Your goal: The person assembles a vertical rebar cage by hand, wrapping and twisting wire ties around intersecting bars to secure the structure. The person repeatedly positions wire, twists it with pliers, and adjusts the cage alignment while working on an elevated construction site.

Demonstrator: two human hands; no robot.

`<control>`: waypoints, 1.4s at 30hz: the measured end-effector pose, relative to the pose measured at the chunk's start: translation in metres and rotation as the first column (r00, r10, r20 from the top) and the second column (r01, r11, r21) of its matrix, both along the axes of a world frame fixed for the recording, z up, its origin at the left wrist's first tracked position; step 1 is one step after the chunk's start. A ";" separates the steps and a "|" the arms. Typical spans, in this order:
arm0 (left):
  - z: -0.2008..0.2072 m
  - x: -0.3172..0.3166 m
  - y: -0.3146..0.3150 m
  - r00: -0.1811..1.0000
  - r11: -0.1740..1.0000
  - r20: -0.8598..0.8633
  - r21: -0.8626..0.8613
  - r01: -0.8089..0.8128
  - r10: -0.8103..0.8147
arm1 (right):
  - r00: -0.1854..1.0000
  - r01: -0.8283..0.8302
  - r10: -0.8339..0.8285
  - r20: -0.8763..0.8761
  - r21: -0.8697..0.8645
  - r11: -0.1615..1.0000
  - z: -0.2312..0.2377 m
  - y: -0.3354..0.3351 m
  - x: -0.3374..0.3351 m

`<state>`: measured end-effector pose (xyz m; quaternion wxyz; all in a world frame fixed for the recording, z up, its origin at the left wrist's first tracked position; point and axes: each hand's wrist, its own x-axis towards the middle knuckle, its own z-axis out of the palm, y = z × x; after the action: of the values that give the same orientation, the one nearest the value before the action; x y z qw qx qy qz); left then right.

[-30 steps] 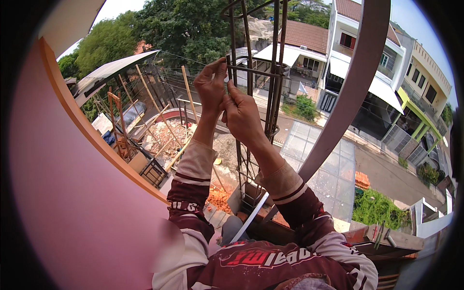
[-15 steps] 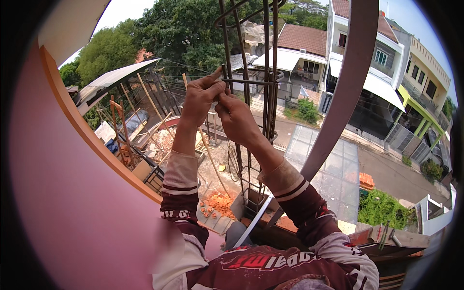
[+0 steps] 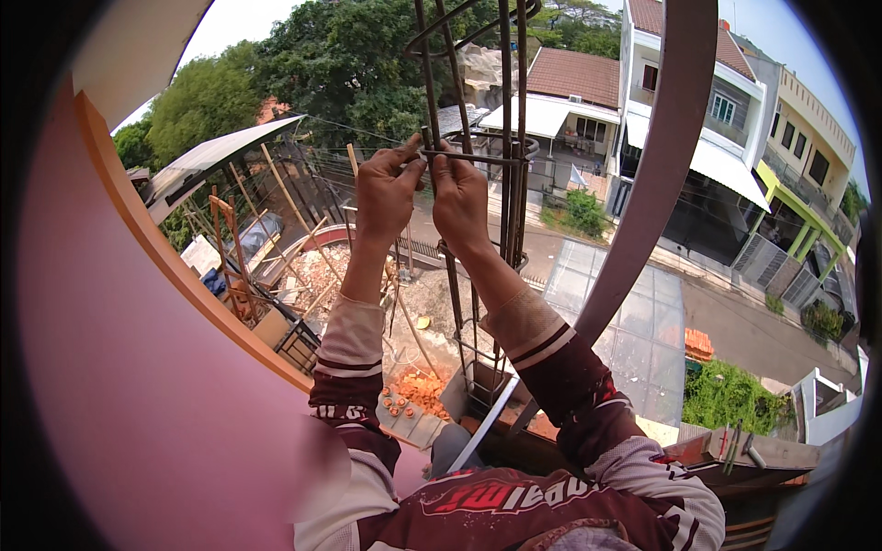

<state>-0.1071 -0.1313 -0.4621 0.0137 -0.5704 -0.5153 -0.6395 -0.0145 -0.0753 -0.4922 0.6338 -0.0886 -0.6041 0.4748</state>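
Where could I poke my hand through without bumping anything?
Probably the gap between the metal bars and the slanted post, or between the pink wall and the left forearm. It's crowded near the ring's left corner, where the left hand and right hand are.

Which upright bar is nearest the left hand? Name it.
The leftmost bar: it stands right beside the left hand, while the other bars all stand farther right.
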 end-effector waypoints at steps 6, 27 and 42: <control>-0.005 0.002 0.007 0.997 0.986 0.032 0.150 0.068 -0.073 | 0.996 0.088 -0.088 0.017 0.042 0.995 0.001 0.009 -0.003; 0.028 -0.038 0.002 0.853 0.980 -0.521 0.142 0.139 -0.046 | 0.970 -0.242 0.198 -0.142 -0.493 0.836 0.036 -0.034 0.004; 0.038 -0.039 -0.008 0.707 0.982 -0.682 0.148 -0.115 0.186 | 0.974 -0.223 0.218 -0.064 -0.445 0.867 0.029 -0.026 0.000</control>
<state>-0.1465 -0.1391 -0.4238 0.2843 -0.7227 -0.4866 -0.4000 -0.0144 -0.1012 -0.4630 0.5412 -0.1601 -0.4806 0.6712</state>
